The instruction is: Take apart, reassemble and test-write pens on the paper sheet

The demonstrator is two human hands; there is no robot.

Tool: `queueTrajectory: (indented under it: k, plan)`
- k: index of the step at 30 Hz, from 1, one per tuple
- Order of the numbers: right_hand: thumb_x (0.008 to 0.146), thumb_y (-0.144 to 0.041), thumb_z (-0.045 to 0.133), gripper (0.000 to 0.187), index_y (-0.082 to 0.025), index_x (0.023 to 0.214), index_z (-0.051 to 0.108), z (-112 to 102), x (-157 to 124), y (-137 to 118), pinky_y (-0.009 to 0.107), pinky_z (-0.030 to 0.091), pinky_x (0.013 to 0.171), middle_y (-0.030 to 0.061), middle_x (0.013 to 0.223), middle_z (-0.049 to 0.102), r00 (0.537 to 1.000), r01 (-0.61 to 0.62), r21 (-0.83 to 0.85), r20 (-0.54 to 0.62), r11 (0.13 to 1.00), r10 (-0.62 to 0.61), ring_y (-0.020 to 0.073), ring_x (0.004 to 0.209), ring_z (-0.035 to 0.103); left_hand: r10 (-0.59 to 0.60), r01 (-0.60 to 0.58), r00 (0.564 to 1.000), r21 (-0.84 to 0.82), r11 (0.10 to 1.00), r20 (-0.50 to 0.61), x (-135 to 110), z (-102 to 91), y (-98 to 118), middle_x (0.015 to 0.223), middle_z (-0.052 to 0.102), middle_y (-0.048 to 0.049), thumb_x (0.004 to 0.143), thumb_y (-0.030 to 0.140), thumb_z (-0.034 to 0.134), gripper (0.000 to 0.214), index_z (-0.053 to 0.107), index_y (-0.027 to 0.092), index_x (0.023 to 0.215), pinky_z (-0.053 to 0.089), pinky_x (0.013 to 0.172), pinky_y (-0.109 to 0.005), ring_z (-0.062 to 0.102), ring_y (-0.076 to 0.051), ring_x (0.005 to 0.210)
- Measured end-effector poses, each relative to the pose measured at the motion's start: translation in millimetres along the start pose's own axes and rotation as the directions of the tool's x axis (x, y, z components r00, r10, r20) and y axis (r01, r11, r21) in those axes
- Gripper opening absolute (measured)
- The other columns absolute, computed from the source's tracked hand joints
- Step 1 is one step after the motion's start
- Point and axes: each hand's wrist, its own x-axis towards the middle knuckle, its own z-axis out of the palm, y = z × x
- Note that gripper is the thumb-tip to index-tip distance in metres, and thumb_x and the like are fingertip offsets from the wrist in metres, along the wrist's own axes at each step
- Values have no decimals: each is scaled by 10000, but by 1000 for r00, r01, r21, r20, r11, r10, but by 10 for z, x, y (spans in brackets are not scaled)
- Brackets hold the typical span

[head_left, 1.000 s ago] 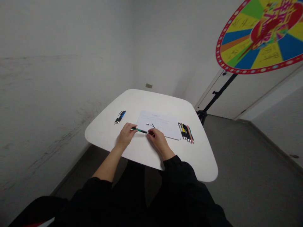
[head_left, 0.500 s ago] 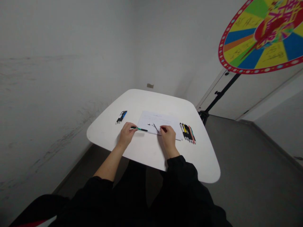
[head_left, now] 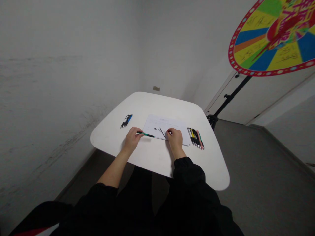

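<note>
Your right hand [head_left: 175, 139] has left the tip of the slim green and black pen [head_left: 148, 135], where it was a second ago, and now rests on the white sheet of paper [head_left: 172, 125], fingers curled just beside a thin dark rod [head_left: 162, 132]; whether they pinch anything cannot be told. Your left hand [head_left: 132, 139] keeps its fingers closed on the pen's near end, so the pen lies at the sheet's left edge, held on one side only. On the rounded white table [head_left: 152, 160], a row of coloured pens [head_left: 196, 138] lies right of the sheet and a blue and black pair [head_left: 126, 121] far left; a bright prize wheel [head_left: 273, 36] stands by the pale wall
</note>
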Motion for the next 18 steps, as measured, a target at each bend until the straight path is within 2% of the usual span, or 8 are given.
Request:
queueTrajectory:
  k: [12, 18]
  plan:
    - [859, -330, 612, 192, -211, 844, 762, 69, -13, 104, 379, 462, 774, 85, 810, 733, 999, 38, 64, -22, 997, -36, 258, 839, 587, -18, 18, 1000, 5, 1000, 9, -8, -9, 23, 963, 625, -39, 917, 174, 677, 52, 663, 222, 930, 618, 752, -326, 640, -202, 936]
    - [909, -358, 591, 243, -203, 835, 761, 37, -17, 61, 417, 465, 842, 104, 827, 743, 997, 45, 76, -63, 996, -40, 275, 860, 584, -16, 16, 1000, 4, 1000, 8, -7, -10, 17, 956, 624, -34, 908, 158, 686, 67, 663, 218, 929, 613, 724, -307, 639, -193, 923]
